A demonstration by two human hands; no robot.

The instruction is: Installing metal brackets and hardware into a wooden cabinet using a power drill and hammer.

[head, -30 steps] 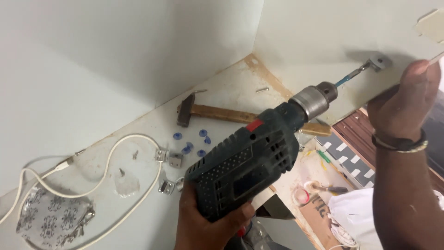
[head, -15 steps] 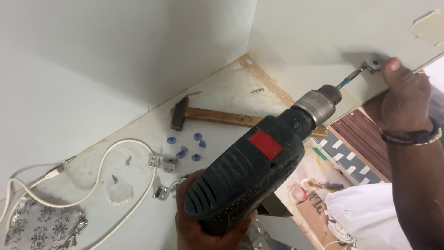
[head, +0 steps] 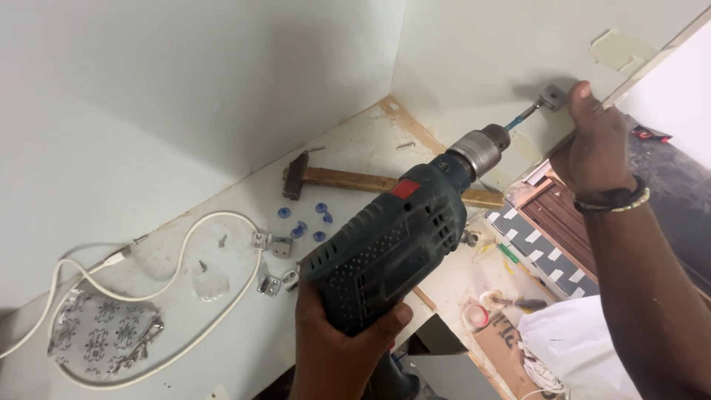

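My left hand (head: pixel 337 348) grips the handle of a dark green power drill (head: pixel 392 252) with a red patch. Its bit (head: pixel 522 117) points up and right into a small grey metal bracket (head: pixel 552 96) on the white upright panel (head: pixel 481 52). My right hand (head: pixel 592 152), with a bracelet at the wrist, reaches to the panel's edge. Its thumb presses beside the bracket and holds it against the panel.
A wooden-handled hammer (head: pixel 355 180) lies on the white board behind the drill. Several blue plastic caps (head: pixel 307 222), small metal brackets (head: pixel 274 244), loose screws, a white cable (head: pixel 185 244) and a patterned pouch (head: pixel 100 333) lie to the left. A tape roll (head: pixel 474 315) sits below.
My right hand has moved left until its thumb touches the bracket. The drill has rolled in my left hand, its bit still at the bracket.
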